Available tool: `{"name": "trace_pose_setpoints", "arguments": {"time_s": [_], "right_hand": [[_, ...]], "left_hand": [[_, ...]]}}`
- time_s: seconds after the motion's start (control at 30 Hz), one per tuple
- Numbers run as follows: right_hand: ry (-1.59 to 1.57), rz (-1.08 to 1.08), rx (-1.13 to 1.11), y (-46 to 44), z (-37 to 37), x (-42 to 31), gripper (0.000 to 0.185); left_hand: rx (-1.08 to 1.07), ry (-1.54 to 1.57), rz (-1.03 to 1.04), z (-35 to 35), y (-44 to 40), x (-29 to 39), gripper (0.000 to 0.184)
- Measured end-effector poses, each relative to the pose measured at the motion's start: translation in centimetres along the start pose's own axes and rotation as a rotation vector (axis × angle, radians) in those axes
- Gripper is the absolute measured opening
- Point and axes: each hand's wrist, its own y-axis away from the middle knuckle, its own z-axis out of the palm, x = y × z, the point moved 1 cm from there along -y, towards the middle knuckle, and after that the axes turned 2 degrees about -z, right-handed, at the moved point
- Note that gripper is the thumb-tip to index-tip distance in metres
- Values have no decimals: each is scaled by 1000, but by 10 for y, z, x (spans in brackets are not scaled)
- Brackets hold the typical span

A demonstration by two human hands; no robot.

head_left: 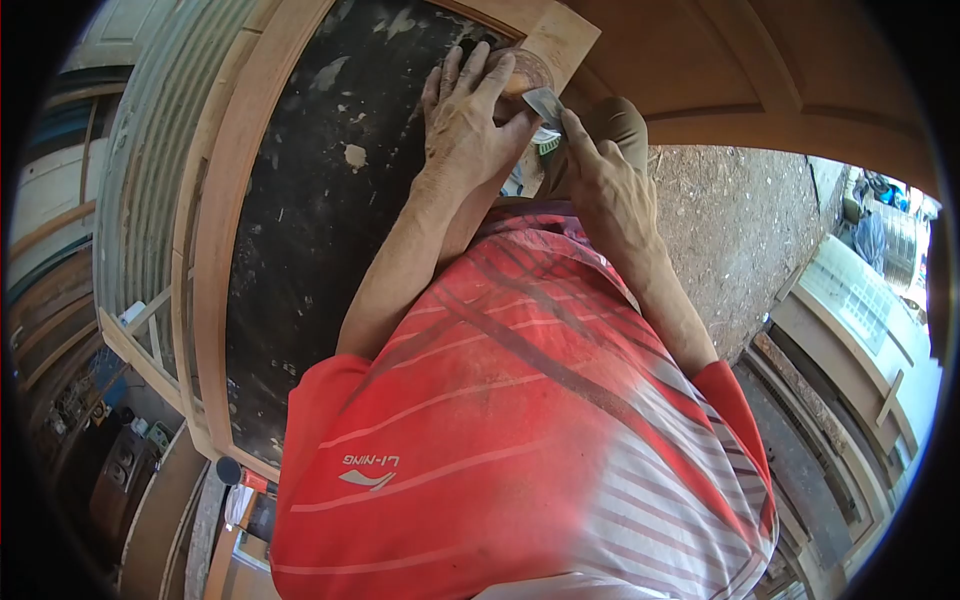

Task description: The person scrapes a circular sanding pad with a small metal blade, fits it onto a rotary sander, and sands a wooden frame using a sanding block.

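My left hand [465, 125] reaches over a round wooden piece [525, 72], its fingers bent on the near side and its thumb below. Part of the piece is hidden under the hand. In my right hand [612, 190] is a flat metal scraper [545, 106], the index finger laid along it. The scraper's blade touches or nearly touches the lower right edge of the round piece; I cannot tell which. Most of its handle is hidden in the closed fingers. Both hands are close together beside a dark, paint-spotted board [320, 200].
A wooden frame [215, 230] edges the dark board, with corrugated sheet [150, 170] farther left. A large brown wooden panel [740, 60] rises at upper right. Stacked boards [840, 360] stand at right, beside the bare ground [710, 230]. A tool with a red body [255, 481] lies at lower left.
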Motion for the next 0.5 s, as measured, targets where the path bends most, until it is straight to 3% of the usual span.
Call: {"name": "trace_pose_setpoints", "arguments": {"time_s": [0.4,0.5], "right_hand": [[19,-59,106,-8,10,1,59],[47,-22,9,-3,9,1,61]], "left_hand": [[-38,-30,-12,0,1,1,80],[-23,-54,-23,-2,1,-4,80]]}}
